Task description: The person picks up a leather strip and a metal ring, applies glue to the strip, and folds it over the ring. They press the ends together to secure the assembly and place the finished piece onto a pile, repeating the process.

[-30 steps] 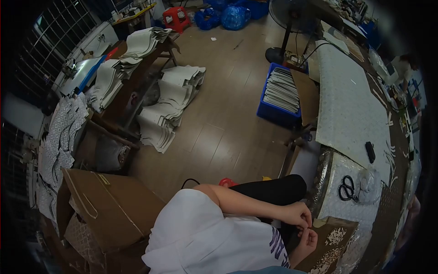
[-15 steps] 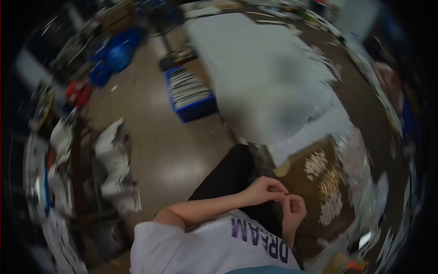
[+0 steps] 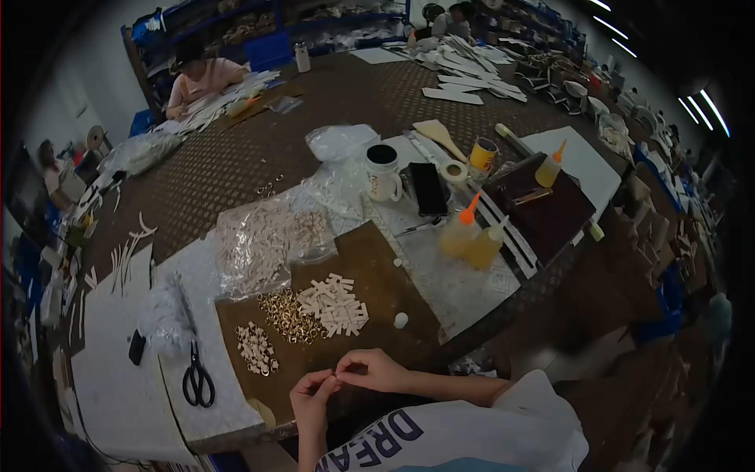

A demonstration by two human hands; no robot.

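Note:
At the front edge of the brown sheet (image 3: 401,275), my left hand (image 3: 311,392) and my right hand (image 3: 376,370) meet fingertip to fingertip. Both are pinched closed around something too small to make out. Just beyond them lies a pile of small white strips (image 3: 334,305). Beside it are gold metal rings (image 3: 289,316), and farther left a smaller pile of white pieces with gold rings (image 3: 255,348). A clear plastic bag (image 3: 259,248) full of pale pieces rests behind the piles.
Black-handled scissors (image 3: 198,385) lie to the left. Beyond the sheet stand a white mug (image 3: 383,177), a black phone (image 3: 427,189), a glue bottle (image 3: 458,232) with an orange tip and a yellow tin (image 3: 482,153). A co-worker (image 3: 206,85) sits across the table.
My view has swung from the floor and the blue crate round to the table. My hands stay together at the fingertips in both frames.

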